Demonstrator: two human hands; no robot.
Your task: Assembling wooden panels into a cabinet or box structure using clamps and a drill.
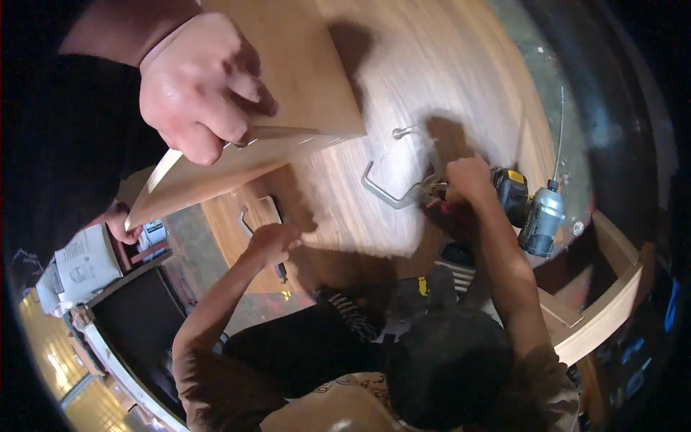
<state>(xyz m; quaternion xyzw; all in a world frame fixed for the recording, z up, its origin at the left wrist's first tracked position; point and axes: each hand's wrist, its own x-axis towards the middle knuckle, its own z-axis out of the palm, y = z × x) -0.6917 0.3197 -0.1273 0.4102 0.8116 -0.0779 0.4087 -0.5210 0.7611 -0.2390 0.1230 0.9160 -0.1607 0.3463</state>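
Observation:
My right hand (469, 180) is closed at the end of a silver U-shaped metal bar (389, 198). Its fingertips are partly hidden, with a small red piece below them. My left hand (273, 245) has its fingers curled over a second bent metal piece (268, 207); a black end sticks out under the hand. What the left fingers grip is hidden. Both hands are above a broad wood-grain board (446, 72). At upper left, another person's hand (198, 93) holds the edge of an upright wooden panel (216, 173) standing against the board.
A grey power driver (543, 219) with a long bit and black-and-yellow battery (511, 191) lies beside my right forearm. A light wooden frame (604, 309) is at the right. A white package (86, 263) sits at the left. My bent legs and striped socks are near the board's edge.

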